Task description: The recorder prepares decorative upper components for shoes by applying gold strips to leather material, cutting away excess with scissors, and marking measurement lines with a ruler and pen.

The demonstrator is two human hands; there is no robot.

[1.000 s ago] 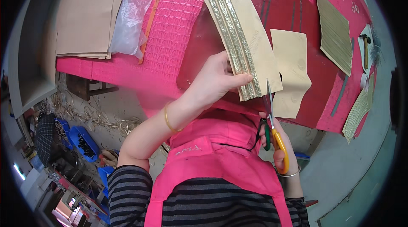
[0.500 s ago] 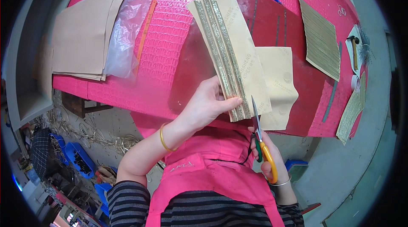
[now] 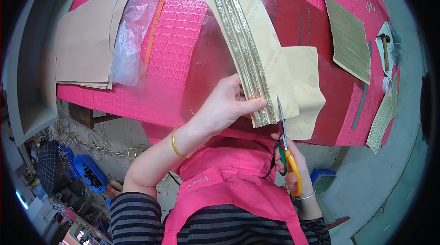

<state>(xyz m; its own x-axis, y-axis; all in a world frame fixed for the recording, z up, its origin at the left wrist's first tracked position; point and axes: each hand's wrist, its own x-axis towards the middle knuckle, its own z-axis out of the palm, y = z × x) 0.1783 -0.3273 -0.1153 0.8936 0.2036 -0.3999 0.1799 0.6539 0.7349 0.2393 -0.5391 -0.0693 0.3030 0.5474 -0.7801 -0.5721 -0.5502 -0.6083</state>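
My left hand [image 3: 229,103] grips the near end of a cream backing sheet [image 3: 268,50] that carries several raised glittery gold strips [image 3: 243,43] side by side. The thumb lies on top of the strips; the other fingers are mostly hidden beneath. In my right hand [image 3: 293,165] is a pair of scissors [image 3: 289,153] with one yellow and one green handle. Their blades point away from me, up along the sheet's near right edge, beside the outermost strip. Whether the blades touch the sheet I cannot tell.
Under the sheet lie another cream piece [image 3: 305,89] and a dark red mat [image 3: 201,75] on the pink tabletop [image 3: 169,52]. Left are stacked beige sheets [image 3: 89,38], clear plastic [image 3: 130,43] and an orange ruler [image 3: 153,34]. Right are ribbed gold-green pieces [image 3: 346,36] and a hammer [image 3: 385,52].
The sheet and my left hand have shifted slightly to the right. The scissors have moved a little right too, still beside the sheet's near edge.
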